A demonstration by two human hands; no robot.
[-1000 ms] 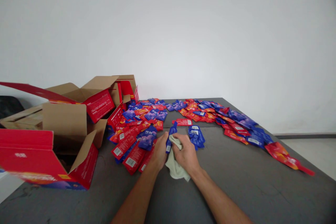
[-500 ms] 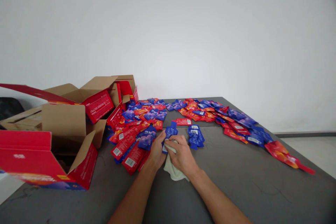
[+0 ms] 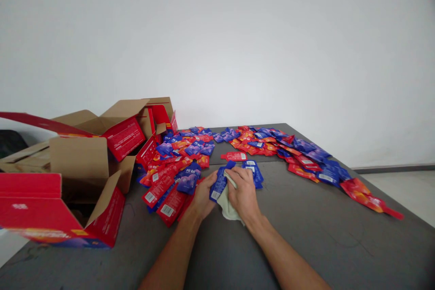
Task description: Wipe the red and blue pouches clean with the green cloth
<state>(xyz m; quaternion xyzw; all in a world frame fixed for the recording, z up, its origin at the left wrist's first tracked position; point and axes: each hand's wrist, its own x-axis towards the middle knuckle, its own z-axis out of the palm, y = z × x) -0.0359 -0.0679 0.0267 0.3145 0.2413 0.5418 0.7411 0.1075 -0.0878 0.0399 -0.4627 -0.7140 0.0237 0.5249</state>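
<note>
the left hand (image 3: 205, 195) pinches a blue pouch (image 3: 219, 185) at its edge, thumb on top, the other fingers hidden beneath. the right hand (image 3: 243, 194) bunches a pale cloth (image 3: 228, 204) against it; its curled fingers cover the pouch's top right part. just beyond the right fingers, more blue pouches (image 3: 257, 176) are partly hidden. left of the left fingers, overlapping pouches (image 3: 173, 199) hide one another.

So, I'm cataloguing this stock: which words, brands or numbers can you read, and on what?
"纯" on a loose blue pouch; its second character is too blurred.
Held blue pouch: print too small.
Nearest red box: white lettering, blurred.
Red pouch: print and barcode digits too small.
</note>
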